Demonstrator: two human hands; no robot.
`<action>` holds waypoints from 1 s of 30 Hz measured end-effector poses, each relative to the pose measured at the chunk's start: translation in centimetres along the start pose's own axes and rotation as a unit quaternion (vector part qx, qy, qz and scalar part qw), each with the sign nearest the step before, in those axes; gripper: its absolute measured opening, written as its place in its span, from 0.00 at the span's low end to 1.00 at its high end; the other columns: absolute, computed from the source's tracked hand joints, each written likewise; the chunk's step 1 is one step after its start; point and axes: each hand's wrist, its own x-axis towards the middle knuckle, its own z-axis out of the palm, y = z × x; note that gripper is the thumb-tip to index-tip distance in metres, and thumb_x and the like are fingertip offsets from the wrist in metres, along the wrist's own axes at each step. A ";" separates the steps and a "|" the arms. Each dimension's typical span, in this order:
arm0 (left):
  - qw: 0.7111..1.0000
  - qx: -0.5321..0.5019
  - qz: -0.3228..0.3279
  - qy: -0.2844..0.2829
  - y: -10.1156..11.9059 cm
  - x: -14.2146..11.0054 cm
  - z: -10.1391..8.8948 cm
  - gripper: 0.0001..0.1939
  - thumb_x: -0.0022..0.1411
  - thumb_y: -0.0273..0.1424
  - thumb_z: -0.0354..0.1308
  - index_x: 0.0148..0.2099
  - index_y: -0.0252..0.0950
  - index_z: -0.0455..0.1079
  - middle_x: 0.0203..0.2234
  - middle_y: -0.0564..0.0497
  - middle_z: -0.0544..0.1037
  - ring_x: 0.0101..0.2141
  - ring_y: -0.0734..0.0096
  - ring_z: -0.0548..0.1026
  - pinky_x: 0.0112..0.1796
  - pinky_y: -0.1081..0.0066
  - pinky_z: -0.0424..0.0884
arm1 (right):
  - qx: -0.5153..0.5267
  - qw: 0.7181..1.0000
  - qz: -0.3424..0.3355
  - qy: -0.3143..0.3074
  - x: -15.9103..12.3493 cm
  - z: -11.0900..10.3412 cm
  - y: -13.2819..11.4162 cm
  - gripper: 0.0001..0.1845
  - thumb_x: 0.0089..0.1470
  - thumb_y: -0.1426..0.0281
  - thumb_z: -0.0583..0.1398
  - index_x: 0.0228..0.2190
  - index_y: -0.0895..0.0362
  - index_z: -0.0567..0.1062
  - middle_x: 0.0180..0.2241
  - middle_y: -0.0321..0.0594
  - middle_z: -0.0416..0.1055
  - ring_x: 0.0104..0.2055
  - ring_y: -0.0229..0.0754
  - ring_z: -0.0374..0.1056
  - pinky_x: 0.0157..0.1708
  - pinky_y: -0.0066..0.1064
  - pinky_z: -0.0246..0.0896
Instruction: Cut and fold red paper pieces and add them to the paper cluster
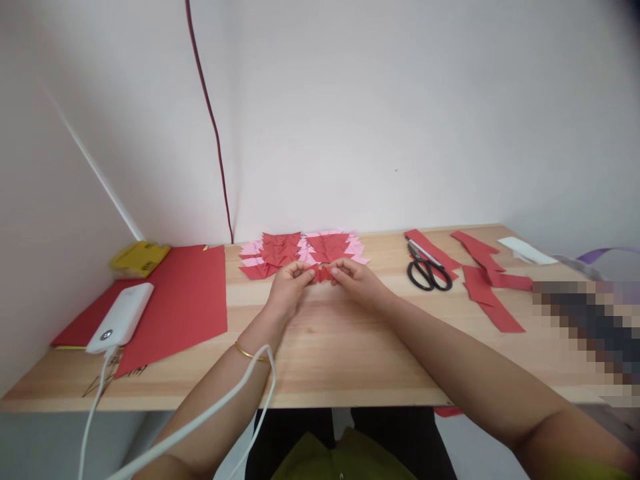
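Between my two hands is a small folded piece of red paper (324,273), held just above the wooden table. My left hand (290,283) pinches its left end between thumb and fingers. At the right end, my right hand (357,281) grips it the same way. My fingers cover much of the paper, so its full shape is hidden. Right behind my hands lie red folded paper pieces (281,250) and pink folded paper pieces (356,247), overlapping in rows near the wall.
Black-handled scissors (429,270) rest at the right by red paper scraps (493,287) and a white strip (525,250). On the left, a white power bank (123,317) lies on red paper sheets (195,307), near a yellow packet (143,259). Its white cable (200,420) crosses my left forearm.
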 end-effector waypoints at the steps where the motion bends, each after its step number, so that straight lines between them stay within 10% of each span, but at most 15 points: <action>1: 1.000 -0.001 -0.004 -0.004 0.1 -0.1 0.1 0.10 0.44 0.30 0.65 0.29 0.33 0.68 0.21 0.55 0.73 0.25 0.77 0.70 0.33 0.73 0.67 | -0.003 1.000 -0.003 0.000 0.0 0.0 0.1 0.14 0.54 0.58 0.56 0.32 0.57 0.69 0.27 0.36 0.69 0.31 0.37 0.66 0.35 0.30 0.60; 19: 0.963 0.235 0.103 -0.082 0.7 -0.9 0.4 0.07 0.53 0.32 0.60 0.30 0.33 0.73 0.24 0.52 0.75 0.28 0.73 0.70 0.33 0.73 0.63 | -0.103 0.986 -0.127 -0.012 -0.6 0.6 -0.9 0.08 0.53 0.70 0.55 0.26 0.58 0.72 0.27 0.38 0.72 0.28 0.36 0.64 0.30 0.27 0.57; 30: 0.985 0.137 0.060 -0.088 0.4 -0.9 0.4 0.09 0.51 0.34 0.63 0.32 0.33 0.73 0.25 0.52 0.75 0.28 0.74 0.70 0.34 0.73 0.64 | -0.048 0.994 -0.097 -0.018 -0.7 0.6 -1.0 0.10 0.54 0.65 0.57 0.26 0.58 0.70 0.27 0.36 0.69 0.27 0.35 0.61 0.29 0.27 0.55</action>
